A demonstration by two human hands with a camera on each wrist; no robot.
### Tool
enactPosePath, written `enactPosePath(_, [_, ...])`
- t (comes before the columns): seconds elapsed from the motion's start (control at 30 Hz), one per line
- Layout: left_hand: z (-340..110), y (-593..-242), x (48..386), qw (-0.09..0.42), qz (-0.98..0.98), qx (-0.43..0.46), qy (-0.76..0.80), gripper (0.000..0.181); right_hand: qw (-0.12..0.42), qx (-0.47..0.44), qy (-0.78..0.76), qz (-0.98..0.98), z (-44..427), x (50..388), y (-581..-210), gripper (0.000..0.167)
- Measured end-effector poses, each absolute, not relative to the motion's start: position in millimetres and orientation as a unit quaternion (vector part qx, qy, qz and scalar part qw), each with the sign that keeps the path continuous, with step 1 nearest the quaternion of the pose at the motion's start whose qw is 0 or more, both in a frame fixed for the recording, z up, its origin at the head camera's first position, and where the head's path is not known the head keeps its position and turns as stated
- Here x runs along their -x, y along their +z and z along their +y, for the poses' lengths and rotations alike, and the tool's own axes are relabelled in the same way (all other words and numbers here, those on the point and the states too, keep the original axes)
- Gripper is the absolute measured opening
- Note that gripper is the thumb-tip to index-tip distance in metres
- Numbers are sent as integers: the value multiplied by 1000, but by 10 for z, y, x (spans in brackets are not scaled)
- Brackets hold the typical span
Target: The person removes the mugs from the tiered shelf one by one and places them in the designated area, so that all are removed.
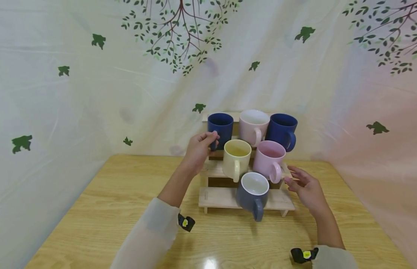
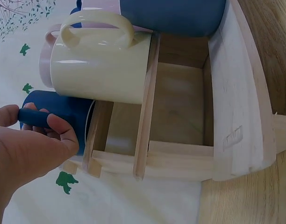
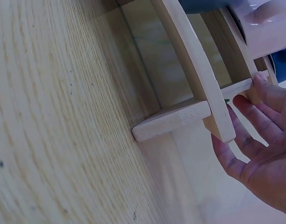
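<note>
Printed fabric (image 1: 144, 93) backs a rack (image 1: 216, 198) right of centre, where the left hand (image 1: 197, 151) pinches the leftmost mug (image 1: 223, 129) by its handle (image 2: 33, 116), apparently settling it, gentle release likely needed next, the right hand (image 1: 307, 190) loosely spread alongside.

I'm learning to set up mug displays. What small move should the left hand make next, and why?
The left hand should probably ease off the handle it pinches, since the leftmost blue mug appears seated on the wooden rack, in the back row beside the pale pink mug.
</note>
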State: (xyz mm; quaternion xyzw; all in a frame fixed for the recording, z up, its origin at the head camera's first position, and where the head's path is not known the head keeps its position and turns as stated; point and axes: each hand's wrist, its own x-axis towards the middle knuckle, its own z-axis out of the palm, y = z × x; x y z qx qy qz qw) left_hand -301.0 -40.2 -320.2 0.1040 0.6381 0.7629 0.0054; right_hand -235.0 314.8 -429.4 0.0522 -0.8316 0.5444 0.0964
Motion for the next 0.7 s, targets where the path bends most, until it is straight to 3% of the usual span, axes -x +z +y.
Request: enactPosePath(0.7, [-687,-3217,2951,-37,630,-108,768,27,96,-46,538,-836,3140,2353,-4285,60])
